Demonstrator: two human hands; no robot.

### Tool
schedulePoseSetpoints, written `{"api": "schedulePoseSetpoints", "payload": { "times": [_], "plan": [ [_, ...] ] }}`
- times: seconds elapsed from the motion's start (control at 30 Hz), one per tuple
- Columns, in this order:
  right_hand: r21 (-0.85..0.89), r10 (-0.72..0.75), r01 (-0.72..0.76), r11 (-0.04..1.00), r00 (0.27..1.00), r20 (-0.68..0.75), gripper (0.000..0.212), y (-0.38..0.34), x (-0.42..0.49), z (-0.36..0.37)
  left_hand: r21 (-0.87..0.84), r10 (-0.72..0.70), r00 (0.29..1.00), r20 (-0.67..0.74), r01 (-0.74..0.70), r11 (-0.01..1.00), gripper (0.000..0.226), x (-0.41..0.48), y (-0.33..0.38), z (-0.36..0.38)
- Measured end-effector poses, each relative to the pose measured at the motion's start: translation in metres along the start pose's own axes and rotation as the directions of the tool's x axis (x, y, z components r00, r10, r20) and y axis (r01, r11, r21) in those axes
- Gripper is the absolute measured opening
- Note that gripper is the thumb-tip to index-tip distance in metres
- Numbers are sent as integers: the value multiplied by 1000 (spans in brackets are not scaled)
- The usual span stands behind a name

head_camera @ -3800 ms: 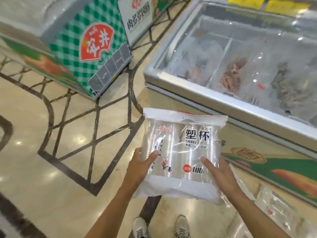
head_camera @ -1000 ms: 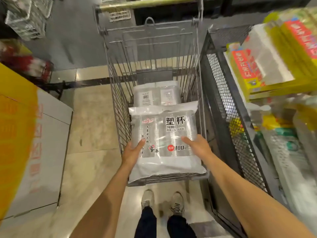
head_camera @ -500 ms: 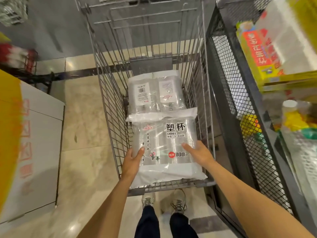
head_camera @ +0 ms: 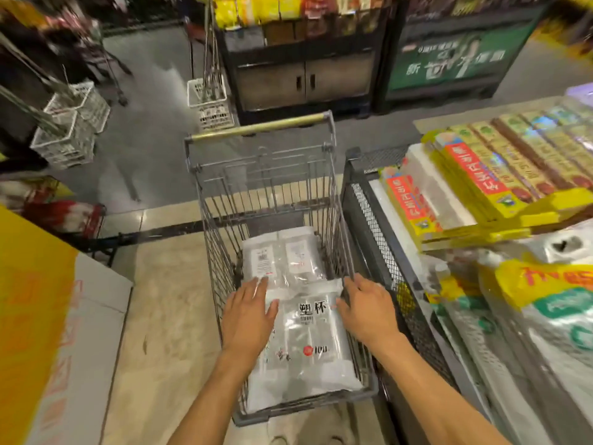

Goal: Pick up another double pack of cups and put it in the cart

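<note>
- Down at six o'clock, straight below me, stands a wire shopping cart, its brass-coloured handle bar at the far end, toward twelve o'clock.
- On the cart's floor, at the near end, lies a pack of plastic cups, flat, with its printed face up.
- A second pack of cups lies beyond it toward twelve o'clock, label side up; the near pack's top edge laps over it.
- My left hand lies flat over the near pack's upper left corner, at about ten o'clock of the pack, fingers straight and spread, gripping nothing; the fingertips reach onto the second pack.
- My right hand is at two o'clock of the near pack, by its upper right corner and close to the cart's right wall. The fingers are relaxed and a little bent, holding nothing; whether they touch the pack I cannot tell.
- At three o'clock a black mesh display bin stands just beside the cart, with yellow boxes stacked on it and bagged goods nearer me.
- At nine o'clock is a yellow and white carton.
- Toward eleven o'clock, well apart, white plastic baskets sit on the grey floor.
</note>
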State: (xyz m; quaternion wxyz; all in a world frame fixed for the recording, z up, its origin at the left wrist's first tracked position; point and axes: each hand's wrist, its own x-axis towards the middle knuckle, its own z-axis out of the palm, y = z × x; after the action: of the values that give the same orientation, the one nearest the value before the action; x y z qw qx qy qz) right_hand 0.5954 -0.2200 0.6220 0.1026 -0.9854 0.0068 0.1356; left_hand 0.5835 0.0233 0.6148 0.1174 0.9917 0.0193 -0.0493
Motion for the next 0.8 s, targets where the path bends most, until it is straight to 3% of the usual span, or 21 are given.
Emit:
{"api": "schedulePoseSetpoints", "payload": {
  "times": [0.1, 0.23, 0.43, 0.53, 0.67, 0.8],
  "plan": [
    [5, 23, -22, 1000, 991, -131, 63, 2, -14, -52, 21, 76, 993, -87, -74, 997, 61, 4, 26, -51],
    [24, 163, -162, 986, 956, -243, 61, 16, -42, -99, 46, 221, 969, -108, -217, 975, 64, 19, 55, -90],
    [125, 478, -465, 876, 811, -336, 59, 42, -109, -113, 34, 513, 857, -59, -512, 859, 62, 40, 109, -107],
    [176, 619, -598, 782, 710, -336, 59, 51, -158, -93, 16, 694, 720, 24, -694, 720, 63, 32, 141, -106],
    [254, 800, -764, 593, 522, -295, 56, 50, -235, -66, -29, 852, 517, 89, -853, 521, 58, 7, 186, -99],
    [327, 917, -868, 372, 289, -276, 57, 40, -329, -43, -42, 959, 269, 87, -961, 273, 61, -53, 232, -83]
  ]
}}
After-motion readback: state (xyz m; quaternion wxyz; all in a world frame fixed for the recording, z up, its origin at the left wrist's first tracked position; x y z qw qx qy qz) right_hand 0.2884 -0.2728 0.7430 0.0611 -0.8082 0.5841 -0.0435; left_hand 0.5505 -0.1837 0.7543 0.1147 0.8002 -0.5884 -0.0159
